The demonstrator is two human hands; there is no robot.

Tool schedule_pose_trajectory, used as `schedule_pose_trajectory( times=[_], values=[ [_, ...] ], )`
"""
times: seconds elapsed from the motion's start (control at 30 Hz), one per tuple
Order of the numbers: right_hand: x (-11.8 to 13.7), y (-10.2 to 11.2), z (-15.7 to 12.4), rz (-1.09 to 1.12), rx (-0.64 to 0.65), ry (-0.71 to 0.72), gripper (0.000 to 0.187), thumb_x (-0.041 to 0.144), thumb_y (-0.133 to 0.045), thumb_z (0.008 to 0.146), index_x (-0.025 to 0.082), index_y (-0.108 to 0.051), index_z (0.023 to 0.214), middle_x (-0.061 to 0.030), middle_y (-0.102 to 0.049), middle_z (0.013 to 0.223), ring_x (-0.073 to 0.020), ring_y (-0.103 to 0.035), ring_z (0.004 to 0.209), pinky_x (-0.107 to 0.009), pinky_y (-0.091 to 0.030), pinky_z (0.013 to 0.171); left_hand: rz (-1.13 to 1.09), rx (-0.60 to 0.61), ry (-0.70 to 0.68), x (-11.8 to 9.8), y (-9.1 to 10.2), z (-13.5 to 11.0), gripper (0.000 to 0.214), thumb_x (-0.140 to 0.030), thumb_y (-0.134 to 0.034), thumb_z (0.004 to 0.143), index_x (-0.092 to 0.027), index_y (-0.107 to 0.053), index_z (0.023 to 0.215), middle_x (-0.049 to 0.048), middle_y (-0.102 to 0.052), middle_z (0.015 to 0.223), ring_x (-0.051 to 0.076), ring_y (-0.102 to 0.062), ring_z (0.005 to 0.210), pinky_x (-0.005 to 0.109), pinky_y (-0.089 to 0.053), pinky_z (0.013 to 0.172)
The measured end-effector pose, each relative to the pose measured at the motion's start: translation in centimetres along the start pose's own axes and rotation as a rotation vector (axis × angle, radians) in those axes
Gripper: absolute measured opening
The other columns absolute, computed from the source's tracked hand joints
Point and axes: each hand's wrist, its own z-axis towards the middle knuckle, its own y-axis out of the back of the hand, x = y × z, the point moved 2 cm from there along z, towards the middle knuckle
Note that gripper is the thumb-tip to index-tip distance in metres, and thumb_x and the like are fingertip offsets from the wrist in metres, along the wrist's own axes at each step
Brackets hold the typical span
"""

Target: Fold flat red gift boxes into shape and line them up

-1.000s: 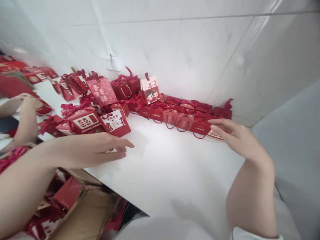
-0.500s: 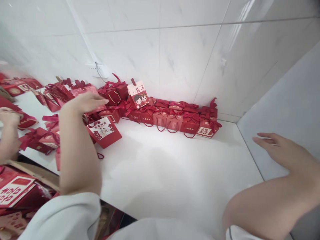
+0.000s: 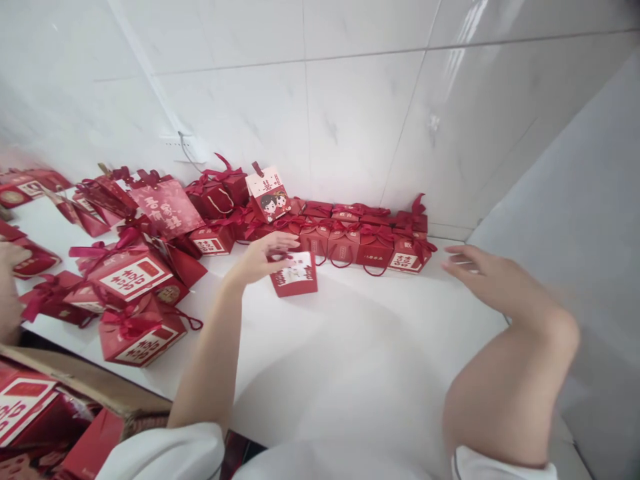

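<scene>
My left hand (image 3: 263, 259) is closed on the top of a small red gift bag (image 3: 296, 285) with a white printed panel, just in front of the row of gift boxes. My right hand (image 3: 473, 263) hovers over the right side of the table, empty, its fingers a little apart. Against the wall, red gift boxes (image 3: 376, 245) with ribbons and cord handles stand in a tight double row. On top of its left part sits a gift box with a cartoon couple (image 3: 270, 200). To the left lie more ribboned boxes (image 3: 133, 277) and a pink bag (image 3: 167, 208).
The white table (image 3: 350, 360) runs along a tiled wall (image 3: 350, 120) with a socket (image 3: 183, 147). At lower left stands an open cardboard carton (image 3: 85, 373) of red boxes. Another person's hand (image 3: 11, 257) is at the left edge, by a red bag (image 3: 35, 253).
My left hand has moved right and toward me with the red gift bag, away from the cluster at left. My right hand has come left, nearer the row's end. The view has shifted slightly.
</scene>
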Motion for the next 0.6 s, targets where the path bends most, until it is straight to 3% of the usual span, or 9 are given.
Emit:
schedule_pose_trajectory(
  times=[0.07,0.13,0.2,0.27,0.4,0.5,0.6],
  values=[
    [1.7,-0.5,-0.3,0.074,0.097,0.110,0.045,0.055,-0.049,0.089,0.030,-0.059,0.125,-0.0078,-0.068,0.120,-0.0303,-0.066,0.105,-0.041,-0.055,0.080,-0.134,0.046,-0.145,-1.1,-2.3,0.6,0.056,-0.035,-0.075,0.077,-0.022,-0.057,0.128,0.0124,-0.061,0.131,0.026,-0.057,0.123,0.040,-0.046,0.106],
    [3.5,-0.9,-0.5,0.161,0.150,0.258,0.044,0.054,-0.049,0.091,0.031,-0.058,0.127,-0.0053,-0.064,0.128,-0.0293,-0.063,0.112,-0.042,-0.054,0.089,-0.153,0.069,-0.175,-1.4,-4.5,1.0,0.057,-0.033,-0.077,0.075,-0.023,-0.058,0.127,0.0125,-0.055,0.139,0.028,-0.048,0.132,0.042,-0.042,0.110],
    [5.1,-1.5,-0.7,0.219,0.164,0.379,0.043,0.053,-0.050,0.091,0.031,-0.058,0.127,-0.0046,-0.062,0.131,-0.0282,-0.062,0.115,-0.043,-0.052,0.093,-0.222,0.082,-0.098,-0.4,-7.3,1.2,0.064,-0.033,-0.079,0.073,-0.024,-0.054,0.131,0.0127,-0.054,0.139,0.030,-0.051,0.129,0.043,-0.047,0.105],
    [6.7,-2.7,-0.5,0.235,0.153,0.467,0.043,0.049,-0.053,0.090,0.031,-0.056,0.129,-0.0043,-0.059,0.134,-0.0276,-0.059,0.119,-0.044,-0.050,0.098,-0.407,0.068,0.050,1.4,-10.6,1.1,0.076,-0.036,-0.078,0.073,-0.023,-0.043,0.139,0.0137,-0.062,0.128,0.029,-0.064,0.111,0.045,-0.055,0.092],
    [9.8,-6.7,0.3,0.255,0.070,0.617,0.064,0.029,-0.064,0.084,0.033,-0.040,0.144,-0.0034,-0.049,0.145,-0.0263,-0.048,0.132,-0.044,-0.046,0.104,-0.508,-0.036,0.164,4.9,-16.6,0.6,0.079,-0.037,-0.082,0.069,-0.015,-0.045,0.136,0.0163,-0.063,0.127,0.032,-0.062,0.115,0.049,-0.050,0.099],
    [11.1,-9.2,1.3,0.270,0.060,0.615,0.069,0.012,-0.059,0.081,0.033,-0.041,0.144,-0.0033,-0.062,0.131,-0.0242,-0.061,0.117,-0.041,-0.051,0.095,-0.506,0.038,0.135,5.7,-18.5,0.4,0.086,-0.034,-0.085,0.064,-0.015,-0.044,0.138,0.0155,-0.063,0.128,0.033,-0.060,0.118,0.050,-0.049,0.102],
    [11.0,-9.4,2.2,0.338,0.018,0.554,0.048,0.009,-0.054,0.082,0.032,-0.062,0.123,0.0008,-0.073,0.106,-0.0207,-0.069,0.097,-0.035,-0.054,0.085,-0.489,0.074,0.153,5.7,-18.3,0.5,0.088,-0.035,-0.085,0.064,-0.016,-0.044,0.139,0.0140,-0.065,0.126,0.033,-0.061,0.117,0.049,-0.049,0.101]
  ],
)
